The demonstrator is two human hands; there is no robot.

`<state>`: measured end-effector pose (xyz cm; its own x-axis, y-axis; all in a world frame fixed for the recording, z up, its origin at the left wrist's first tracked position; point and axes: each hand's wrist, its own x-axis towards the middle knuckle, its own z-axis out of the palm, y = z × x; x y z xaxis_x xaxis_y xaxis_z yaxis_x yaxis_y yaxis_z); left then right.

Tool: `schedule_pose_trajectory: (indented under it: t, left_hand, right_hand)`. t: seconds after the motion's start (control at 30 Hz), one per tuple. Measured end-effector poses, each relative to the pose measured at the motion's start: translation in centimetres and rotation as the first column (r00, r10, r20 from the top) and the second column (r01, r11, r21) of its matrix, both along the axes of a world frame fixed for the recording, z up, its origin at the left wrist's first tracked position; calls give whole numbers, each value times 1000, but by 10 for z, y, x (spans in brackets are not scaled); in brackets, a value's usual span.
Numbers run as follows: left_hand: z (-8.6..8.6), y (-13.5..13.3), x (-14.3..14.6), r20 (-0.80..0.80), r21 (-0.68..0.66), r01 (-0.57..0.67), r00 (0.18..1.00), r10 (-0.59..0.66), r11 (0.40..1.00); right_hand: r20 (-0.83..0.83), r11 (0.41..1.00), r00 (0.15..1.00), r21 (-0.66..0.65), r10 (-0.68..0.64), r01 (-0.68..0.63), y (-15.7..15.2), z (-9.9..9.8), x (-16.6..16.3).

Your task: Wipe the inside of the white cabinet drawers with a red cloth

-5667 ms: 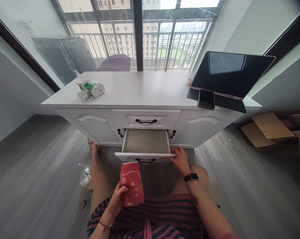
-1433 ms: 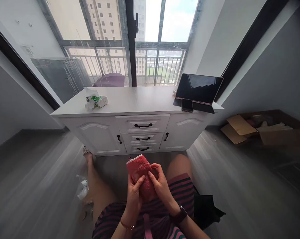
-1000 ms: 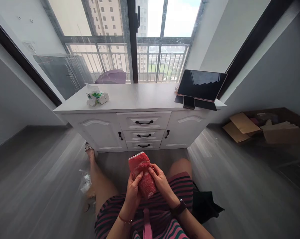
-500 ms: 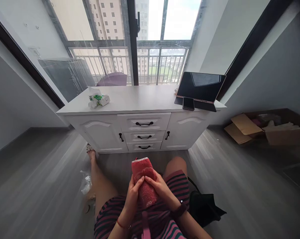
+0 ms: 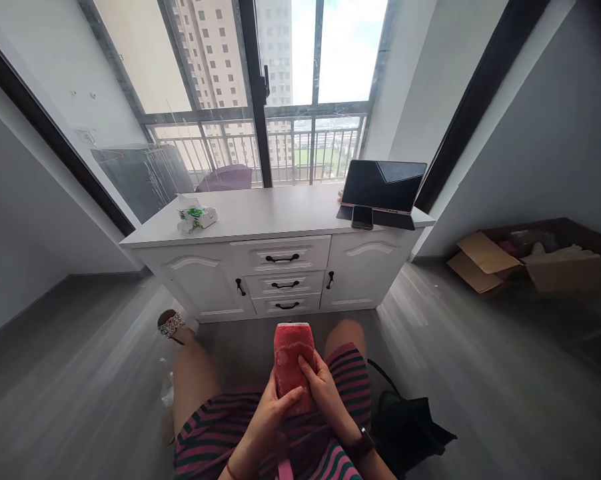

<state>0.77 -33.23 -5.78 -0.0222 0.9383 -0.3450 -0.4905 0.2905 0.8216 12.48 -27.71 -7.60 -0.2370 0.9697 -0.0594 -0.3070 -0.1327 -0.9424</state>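
Observation:
A red, fuzzy folded cloth (image 5: 293,357) with a thin pale top edge stands upright between my hands, above my lap. My left hand (image 5: 278,403) grips its lower left side, thumb pressed across the front near the bottom. On the right edge, my right hand (image 5: 320,383) is closed round it, with its thumb lying on the front higher up. The fingers behind the cloth are hidden. Striped shorts (image 5: 220,430) cover my lap below.
Ahead stands a white cabinet (image 5: 250,210) with a tissue pack (image 5: 198,215), a tablet (image 5: 384,187) and a phone (image 5: 362,217) on top. An open cardboard box (image 5: 555,273) sits on the floor at right. A black bag (image 5: 410,427) lies beside my right leg.
The cloth has turned from a leftward tilt to nearly upright. My left thumb has slid down its front, and the right thumb now lies above it. My left leg has shifted outward.

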Motion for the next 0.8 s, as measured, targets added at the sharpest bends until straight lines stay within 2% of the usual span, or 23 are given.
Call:
schedule_pose_trajectory:
  t: [0.27, 0.47, 0.7, 0.8]
  left_hand:
    - [-13, 1, 0, -104, 47, -75, 991, 80, 996]
    - [-21, 1, -7, -8, -1, -111, 994, 111, 994]
    - [-47, 15, -7, 5, -29, -159, 987, 159, 987]
    - [-60, 29, -9, 35, 11, -62, 997, 62, 998]
  right_hand:
    - [74, 1000, 997, 14, 15, -16, -2, -14, -2]
    - [178, 984, 976, 96, 128, -147, -4, -10, -7]
    - [160, 998, 985, 0, 66, -67, 4, -21, -9]
    - [185, 998, 983, -70, 9, 4, 15, -33, -8]
